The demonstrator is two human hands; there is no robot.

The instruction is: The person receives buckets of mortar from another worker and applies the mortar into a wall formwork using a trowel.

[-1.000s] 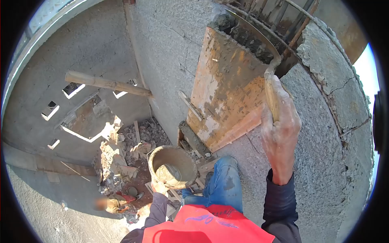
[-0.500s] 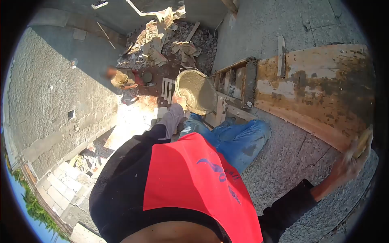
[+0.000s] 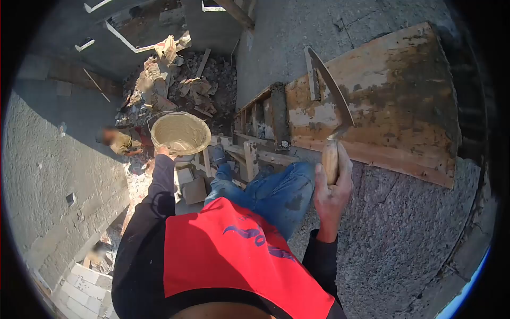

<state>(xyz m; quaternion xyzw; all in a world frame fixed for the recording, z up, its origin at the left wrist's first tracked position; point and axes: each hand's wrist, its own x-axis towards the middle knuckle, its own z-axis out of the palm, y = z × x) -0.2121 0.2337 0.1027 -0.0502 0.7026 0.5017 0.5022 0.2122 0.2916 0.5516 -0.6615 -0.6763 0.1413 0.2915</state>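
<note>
My right hand point(image 3: 333, 194) is wrapped round the wooden handle of a trowel point(image 3: 333, 90), whose curved metal blade points up and left in front of a mortar-stained wooden board point(image 3: 393, 90). The board lies against the rough wall. At the left, my left hand point(image 3: 165, 152) grips the near rim of a bucket point(image 3: 180, 133). Wet grey mortar coats the inside of the bucket and lies in its bottom. My left fingers are partly hidden by the rim.
Below at the left, a person point(image 3: 123, 141) bends near the rubble point(image 3: 199, 87). A wooden frame point(image 3: 263, 119) stands beside my legs. Rough wall point(image 3: 393, 239) runs along the right, and a beam point(image 3: 236, 11) juts out at the top.
My right hand has brought the trowel from the gap behind the board, at the far right, back toward my body. The view has swung round, and the bucket now sits farther left.
</note>
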